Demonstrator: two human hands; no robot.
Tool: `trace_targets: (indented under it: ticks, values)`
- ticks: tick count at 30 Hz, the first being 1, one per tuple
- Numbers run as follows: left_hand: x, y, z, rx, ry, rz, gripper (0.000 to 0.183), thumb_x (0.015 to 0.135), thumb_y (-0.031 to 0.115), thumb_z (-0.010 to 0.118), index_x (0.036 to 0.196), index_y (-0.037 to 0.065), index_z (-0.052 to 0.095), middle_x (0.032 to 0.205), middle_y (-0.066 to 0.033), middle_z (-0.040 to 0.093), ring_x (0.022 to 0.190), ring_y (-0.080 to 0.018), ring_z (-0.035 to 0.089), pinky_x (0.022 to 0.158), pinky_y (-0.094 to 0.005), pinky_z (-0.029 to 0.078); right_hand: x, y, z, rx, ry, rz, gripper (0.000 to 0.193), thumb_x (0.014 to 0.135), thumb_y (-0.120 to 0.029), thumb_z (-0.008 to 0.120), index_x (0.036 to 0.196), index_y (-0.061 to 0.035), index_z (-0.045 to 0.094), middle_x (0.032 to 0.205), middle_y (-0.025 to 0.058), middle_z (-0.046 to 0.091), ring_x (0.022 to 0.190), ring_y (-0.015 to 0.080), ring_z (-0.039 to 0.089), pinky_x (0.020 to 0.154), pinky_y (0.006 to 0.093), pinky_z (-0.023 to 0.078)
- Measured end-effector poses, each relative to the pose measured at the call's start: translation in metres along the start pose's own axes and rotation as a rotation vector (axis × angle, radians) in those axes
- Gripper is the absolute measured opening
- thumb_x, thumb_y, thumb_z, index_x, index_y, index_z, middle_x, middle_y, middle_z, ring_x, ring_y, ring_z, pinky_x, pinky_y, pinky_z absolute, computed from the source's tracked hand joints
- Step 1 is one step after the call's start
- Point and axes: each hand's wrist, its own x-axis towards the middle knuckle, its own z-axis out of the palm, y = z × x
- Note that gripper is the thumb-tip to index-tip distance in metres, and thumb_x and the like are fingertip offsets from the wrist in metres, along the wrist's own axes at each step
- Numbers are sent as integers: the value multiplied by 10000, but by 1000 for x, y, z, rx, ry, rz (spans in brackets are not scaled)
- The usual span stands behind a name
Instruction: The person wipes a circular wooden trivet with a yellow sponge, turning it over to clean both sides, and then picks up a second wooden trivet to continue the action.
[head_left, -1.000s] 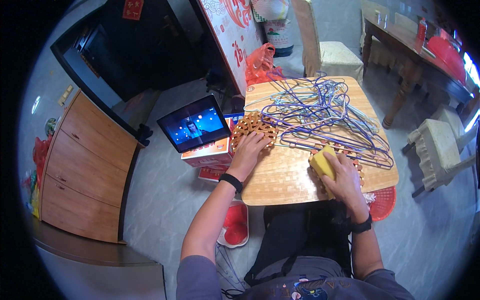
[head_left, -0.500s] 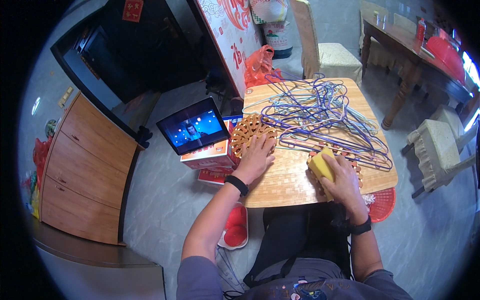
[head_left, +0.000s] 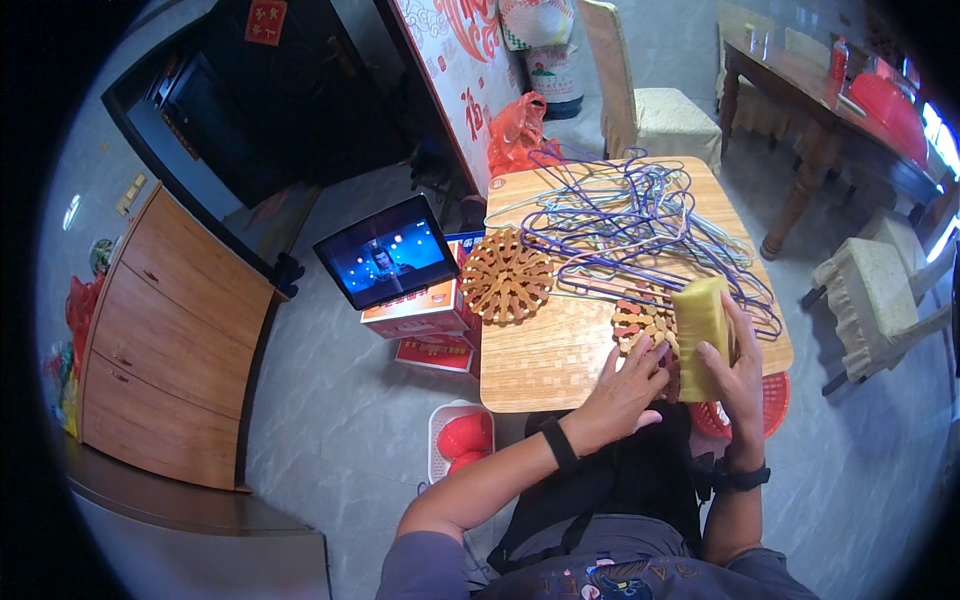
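Note:
My right hand grips a yellow sponge, a thick block held on edge at the right front of the small wooden table. Just left of it, my left hand has its fingers stretched over a round slatted wooden trivet; the sponge and both hands hide part of that trivet. Another round wooden trivet lies untouched near the table's left edge. Behind the hands spreads a tangled heap of purple and pale wire hangers.
A tablet showing a video leans by red-and-white boxes left of the table. A red basket is beneath the right corner. Below left sits a white basket with red things. Chairs and a dark table stand beyond.
My left hand has left the left trivet and moved right and nearer, onto the right trivet. My right hand has raised the sponge off that trivet and shifted right, turning it more upright.

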Motion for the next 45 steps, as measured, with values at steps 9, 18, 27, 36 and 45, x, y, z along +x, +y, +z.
trace_targets:
  ticks: [9,18,27,36,45]
  values:
    - [6,3,23,92,87,-36,786,772,292,845,1462,128,505,1515,-117,417,1454,-359,347,1138,-582,304,-19,3,-12,24,8,54,697,834,-120,727,1487,-36,500,1414,174,564,1311,281,544,1120,388,413]
    - [-29,-3,14,-12,204,-97,545,818,134,766,1308,65,539,1379,-136,500,1390,-368,415,1118,-491,333,-22,2,-2,-61,-60,2,696,830,-135,747,1477,-38,509,1374,177,581,1282,296,558,1106,398,423]
    - [-59,-18,-2,-23,328,-155,510,738,179,830,1147,58,552,1204,-144,530,1196,-351,518,995,-464,408,-20,19,14,-104,-184,59,677,827,-148,760,1459,-60,532,1356,172,588,1271,296,560,1101,385,425]
    - [-58,-20,-1,-70,327,-158,387,739,136,817,1012,54,554,1129,-139,536,1139,-350,542,937,-451,451,-26,22,-4,100,-255,193,722,834,-208,773,1489,-61,505,1394,163,573,1266,263,565,1094,369,428]
    - [-59,-20,-8,-149,438,-144,343,770,90,787,1044,41,587,1100,-140,575,1116,-362,577,926,-457,482,-42,25,-19,363,-382,439,764,864,-230,754,1541,-67,438,1404,130,561,1258,233,566,1063,351,456]
